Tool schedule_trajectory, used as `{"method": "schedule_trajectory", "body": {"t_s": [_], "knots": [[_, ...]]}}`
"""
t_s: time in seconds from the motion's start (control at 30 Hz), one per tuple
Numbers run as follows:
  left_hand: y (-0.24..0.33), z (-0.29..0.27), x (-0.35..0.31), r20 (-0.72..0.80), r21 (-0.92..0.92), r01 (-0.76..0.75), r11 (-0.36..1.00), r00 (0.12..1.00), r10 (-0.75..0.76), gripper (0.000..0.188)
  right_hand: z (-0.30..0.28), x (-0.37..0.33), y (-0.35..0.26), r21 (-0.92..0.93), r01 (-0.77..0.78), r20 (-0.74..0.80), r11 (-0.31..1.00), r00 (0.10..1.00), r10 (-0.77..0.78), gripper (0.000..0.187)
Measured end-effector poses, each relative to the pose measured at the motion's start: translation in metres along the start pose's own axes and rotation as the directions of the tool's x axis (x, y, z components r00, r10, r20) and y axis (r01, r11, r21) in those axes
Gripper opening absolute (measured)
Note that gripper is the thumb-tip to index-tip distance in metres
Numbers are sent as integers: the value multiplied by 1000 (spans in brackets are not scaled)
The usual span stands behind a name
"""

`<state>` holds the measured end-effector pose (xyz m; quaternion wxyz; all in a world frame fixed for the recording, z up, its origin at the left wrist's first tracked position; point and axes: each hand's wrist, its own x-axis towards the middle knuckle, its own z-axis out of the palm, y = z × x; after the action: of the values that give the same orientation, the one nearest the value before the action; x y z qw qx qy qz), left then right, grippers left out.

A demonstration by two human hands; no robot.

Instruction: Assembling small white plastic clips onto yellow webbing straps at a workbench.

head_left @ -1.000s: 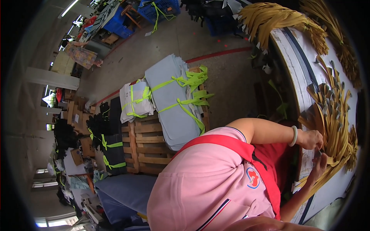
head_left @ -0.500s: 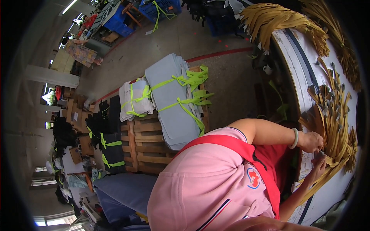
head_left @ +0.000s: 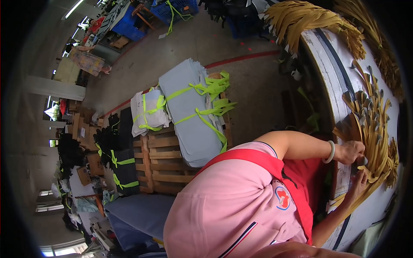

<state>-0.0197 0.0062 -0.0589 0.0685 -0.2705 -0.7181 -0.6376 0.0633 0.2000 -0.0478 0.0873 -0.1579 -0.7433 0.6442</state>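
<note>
A bundle of golden-brown fabric strips [head_left: 375,133] with grey ends lies on the white-topped table [head_left: 320,60] at the right. My left hand [head_left: 349,152], with a pale bangle [head_left: 329,152] at its wrist, is closed at the near side of the bundle. A small grey end shows just beside its fingers. Just below it, my right hand [head_left: 357,185] has its fingers closed on a strip at the gathered part of the bundle. Loose strip lengths run from there toward the lower left, past my right wrist. Both fingertips are partly hidden.
More brown strips [head_left: 312,21] hang over the table's far end. A wooden pallet [head_left: 165,152] carries stacked grey sheets [head_left: 189,112] and a white bundle [head_left: 149,112], tied with lime-green bands. Blue crates [head_left: 174,9] and another person [head_left: 88,60] are farther back.
My left hand has shifted slightly right, its fist turned further over the strips. My right hand has moved a little up and right, and the view has shifted slightly.
</note>
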Motion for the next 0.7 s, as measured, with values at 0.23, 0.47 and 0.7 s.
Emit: {"method": "schedule_trajectory", "body": {"t_s": [0.23, 0.47, 0.7], "knots": [[-10, -126, 66, -276, -604, 190, 774, 861, -427, 7, 8, -29, -45, -115, 124, 184, 986, 978, -102, 19], [-69, -162, -148, 26, -214, 613, 761, 782, -623, 11, 53, -62, -32, -153, 112, 399, 982, 916, -42, 18], [-115, -199, -467, 292, -197, 900, 389, 433, -853, 32, 95, -77, -44, -218, 120, 544, 969, 839, 18, 15]]}}
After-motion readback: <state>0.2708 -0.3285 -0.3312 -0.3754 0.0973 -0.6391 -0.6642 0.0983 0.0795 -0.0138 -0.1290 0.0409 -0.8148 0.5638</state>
